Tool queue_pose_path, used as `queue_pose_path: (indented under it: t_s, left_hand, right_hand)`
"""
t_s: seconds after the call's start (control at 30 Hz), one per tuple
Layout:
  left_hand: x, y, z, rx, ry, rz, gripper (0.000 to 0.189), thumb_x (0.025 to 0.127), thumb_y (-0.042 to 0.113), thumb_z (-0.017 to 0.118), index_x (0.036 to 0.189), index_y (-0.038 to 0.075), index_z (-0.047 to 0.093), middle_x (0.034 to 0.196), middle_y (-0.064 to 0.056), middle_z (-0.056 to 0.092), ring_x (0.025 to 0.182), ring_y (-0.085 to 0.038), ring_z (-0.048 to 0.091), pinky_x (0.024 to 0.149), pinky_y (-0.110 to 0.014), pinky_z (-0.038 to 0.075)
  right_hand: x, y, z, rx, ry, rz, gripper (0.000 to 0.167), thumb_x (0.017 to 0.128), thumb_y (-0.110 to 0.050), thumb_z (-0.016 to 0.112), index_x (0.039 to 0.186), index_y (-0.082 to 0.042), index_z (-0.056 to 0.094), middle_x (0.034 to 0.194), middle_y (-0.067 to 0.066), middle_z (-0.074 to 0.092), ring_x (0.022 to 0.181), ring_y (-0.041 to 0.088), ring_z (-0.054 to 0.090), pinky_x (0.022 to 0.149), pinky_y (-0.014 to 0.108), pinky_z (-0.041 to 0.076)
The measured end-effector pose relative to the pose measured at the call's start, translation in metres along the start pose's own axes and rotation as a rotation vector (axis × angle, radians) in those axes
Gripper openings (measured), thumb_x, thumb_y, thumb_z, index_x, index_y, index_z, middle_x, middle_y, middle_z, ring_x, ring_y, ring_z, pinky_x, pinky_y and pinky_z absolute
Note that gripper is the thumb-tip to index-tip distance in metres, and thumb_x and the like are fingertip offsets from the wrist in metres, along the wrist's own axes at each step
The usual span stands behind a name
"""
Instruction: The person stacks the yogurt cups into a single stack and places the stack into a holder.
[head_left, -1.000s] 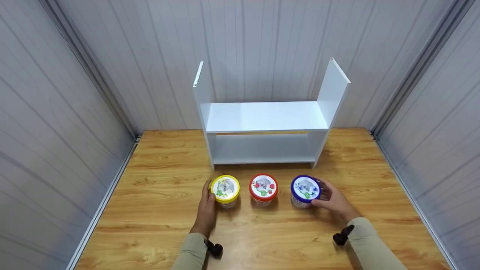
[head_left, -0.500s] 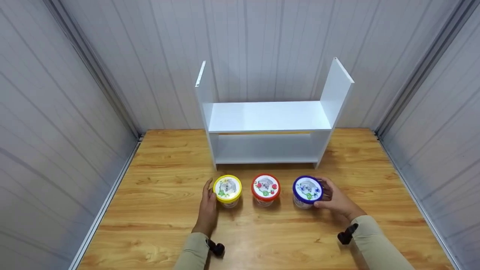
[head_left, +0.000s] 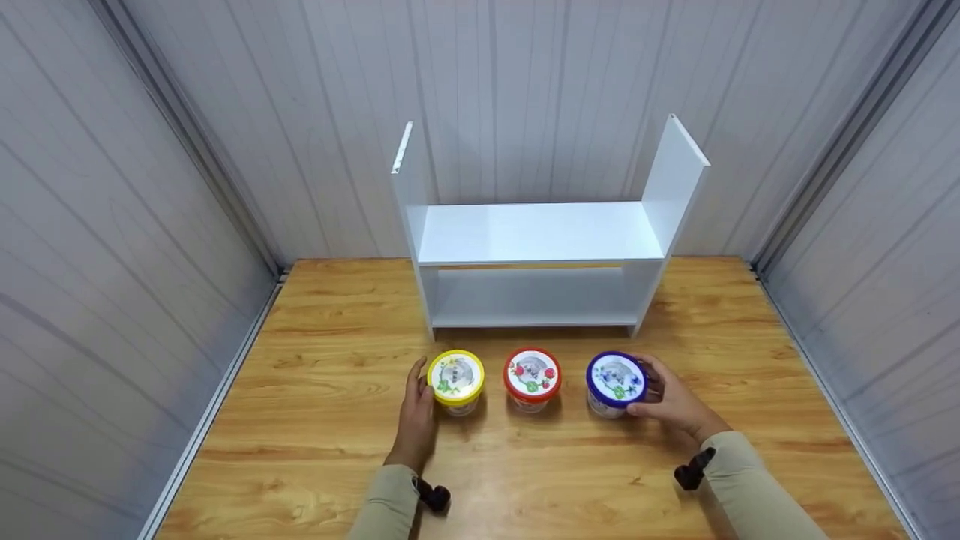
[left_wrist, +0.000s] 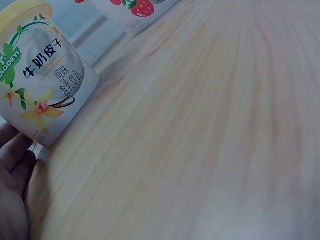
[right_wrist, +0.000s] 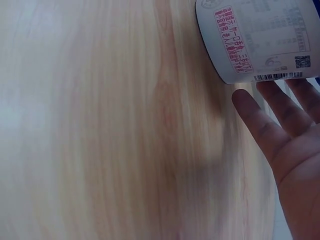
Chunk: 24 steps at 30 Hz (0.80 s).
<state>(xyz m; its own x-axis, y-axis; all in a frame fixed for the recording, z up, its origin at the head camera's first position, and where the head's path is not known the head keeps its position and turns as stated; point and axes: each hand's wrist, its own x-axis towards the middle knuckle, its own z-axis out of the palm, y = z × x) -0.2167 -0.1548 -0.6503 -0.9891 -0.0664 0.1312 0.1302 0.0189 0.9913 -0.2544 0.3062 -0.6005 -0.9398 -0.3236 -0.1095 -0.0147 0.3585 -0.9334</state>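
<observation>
Three lidded paper cups stand upright in a row on the wooden table. The left one, a yellow-lidded cup, has my left hand at its left side, fingers fairly straight. In the middle is a red-lidded cup with strawberries on it, apart from both hands. At the right stands a blue-lidded cup. My right hand lies along its right side, thumb toward the front and fingers toward the back. The right wrist view shows extended, loosely spread fingers close to the cup; contact cannot be told.
Behind the cups stands a white two-tier shelf with tall side panels. Light panelled walls enclose the back and both sides of the wooden table. Dark wrist cameras sit on both sleeves.
The head view has shifted slightly, so everything sits a little further right in it. Both hands and the three cups keep their places relative to each other.
</observation>
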Motion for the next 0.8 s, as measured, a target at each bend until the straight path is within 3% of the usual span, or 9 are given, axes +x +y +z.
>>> queue_pose_path:
  t_s: [0.37, 0.5, 0.63, 0.8]
  left_hand:
    - [0.003, -0.002, -0.001, 0.006, -0.001, -0.007, 0.054, 0.11, 0.015, 0.037, 0.162, 0.017, 0.02, 0.148, -0.019, 0.048, 0.138, -0.03, 0.044, 0.116, -0.049, 0.032]
    - [-0.002, 0.017, -0.001, 0.011, -0.021, -0.001, 0.053, 0.109, 0.011, 0.038, 0.161, 0.013, 0.022, 0.15, -0.022, 0.045, 0.141, -0.033, 0.041, 0.117, -0.05, 0.031]
    - [-0.01, 0.035, 0.001, 0.019, -0.041, 0.011, 0.053, 0.109, 0.009, 0.039, 0.16, 0.008, 0.025, 0.16, -0.02, 0.034, 0.149, -0.033, 0.027, 0.122, -0.05, 0.021]
    - [-0.011, 0.034, 0.002, 0.029, -0.051, 0.018, 0.053, 0.109, 0.009, 0.039, 0.16, 0.009, 0.026, 0.163, -0.013, 0.03, 0.152, -0.029, 0.02, 0.124, -0.048, 0.015]
  right_hand:
    - [0.002, -0.006, -0.002, -0.007, 0.018, -0.052, 0.095, 0.081, -0.016, 0.087, 0.156, -0.008, 0.029, 0.157, 0.02, 0.037, 0.144, 0.041, 0.034, 0.116, 0.048, 0.034]
    - [0.003, -0.01, -0.003, 0.005, 0.015, -0.036, 0.097, 0.081, -0.017, 0.087, 0.157, -0.008, 0.027, 0.158, 0.021, 0.035, 0.145, 0.042, 0.032, 0.118, 0.054, 0.03]
    - [0.006, -0.014, -0.004, 0.015, 0.014, -0.025, 0.099, 0.081, -0.019, 0.088, 0.157, -0.008, 0.026, 0.158, 0.022, 0.033, 0.145, 0.044, 0.03, 0.118, 0.059, 0.028]
    - [0.009, -0.02, -0.006, 0.017, 0.021, -0.037, 0.098, 0.08, -0.018, 0.088, 0.157, -0.009, 0.028, 0.157, 0.021, 0.035, 0.144, 0.043, 0.033, 0.116, 0.058, 0.032]
